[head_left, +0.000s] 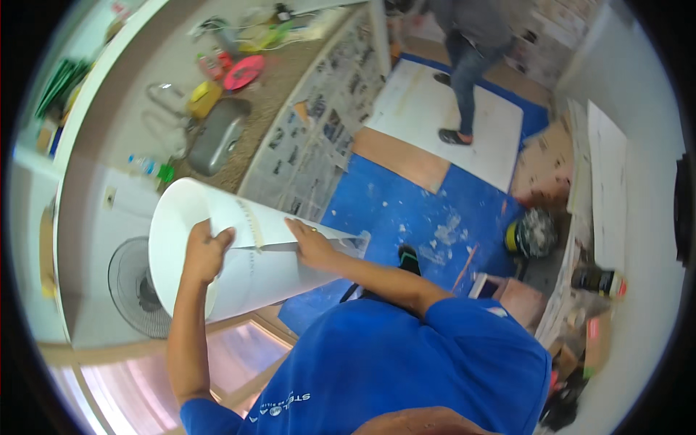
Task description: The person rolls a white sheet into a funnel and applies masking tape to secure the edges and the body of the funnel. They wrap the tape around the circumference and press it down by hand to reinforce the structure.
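Note:
I hold a large white sheet rolled into a wide cone [217, 283] in front of me, its broad open end at the left. My left hand [206, 250] grips the rolled edge near the wide end. My right hand [313, 245] presses flat on the overlapping seam, where a strip of yellowish tape [252, 223] runs. The narrow end of the roll points right, toward the blue floor covering [406, 210].
A counter with a steel sink [216, 141], a pink plate [244, 71] and a bottle [148, 167] lies at upper left, its front covered in newspaper [319, 123]. A fan [134, 286] stands lower left. Another person [467, 51] stands on a white board. Paint cans and clutter sit right.

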`<state>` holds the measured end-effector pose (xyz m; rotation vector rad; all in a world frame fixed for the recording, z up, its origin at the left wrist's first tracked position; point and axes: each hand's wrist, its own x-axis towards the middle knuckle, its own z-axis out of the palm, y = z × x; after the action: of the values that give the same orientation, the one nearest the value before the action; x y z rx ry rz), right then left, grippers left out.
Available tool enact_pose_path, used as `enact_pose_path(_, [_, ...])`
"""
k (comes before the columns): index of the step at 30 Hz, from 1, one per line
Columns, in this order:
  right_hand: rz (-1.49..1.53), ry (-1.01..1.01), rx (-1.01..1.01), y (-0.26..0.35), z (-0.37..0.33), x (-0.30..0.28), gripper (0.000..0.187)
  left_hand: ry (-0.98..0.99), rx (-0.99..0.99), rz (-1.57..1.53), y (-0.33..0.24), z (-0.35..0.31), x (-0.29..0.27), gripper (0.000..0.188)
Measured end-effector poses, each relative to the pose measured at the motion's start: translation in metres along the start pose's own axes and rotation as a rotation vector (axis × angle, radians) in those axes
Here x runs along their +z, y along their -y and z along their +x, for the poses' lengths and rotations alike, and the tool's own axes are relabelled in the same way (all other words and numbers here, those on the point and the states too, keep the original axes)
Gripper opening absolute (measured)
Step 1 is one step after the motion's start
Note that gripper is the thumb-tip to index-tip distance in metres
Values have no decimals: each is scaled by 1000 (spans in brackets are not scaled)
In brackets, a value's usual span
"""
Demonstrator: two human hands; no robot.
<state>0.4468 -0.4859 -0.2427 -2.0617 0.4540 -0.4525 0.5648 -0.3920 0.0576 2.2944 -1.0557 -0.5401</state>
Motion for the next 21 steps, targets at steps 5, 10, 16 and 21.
enact_pose_path(5, [-145,7,51,-38,15,4,39,-8,-46,-51,-7,-1,6,24])
enact_pose_path(10, [-185,15,3,-42,15,11,22,1,-74,25,-15,1,6,26])
enact_pose_path(16, [-196,130,-12,-34,18,0,19,-43,-143,-47,-3,6,4,28])
enact_pose_path(21, [-115,74,163,1,-10,-5,21,-226,-154,-191,13,2,15,28])
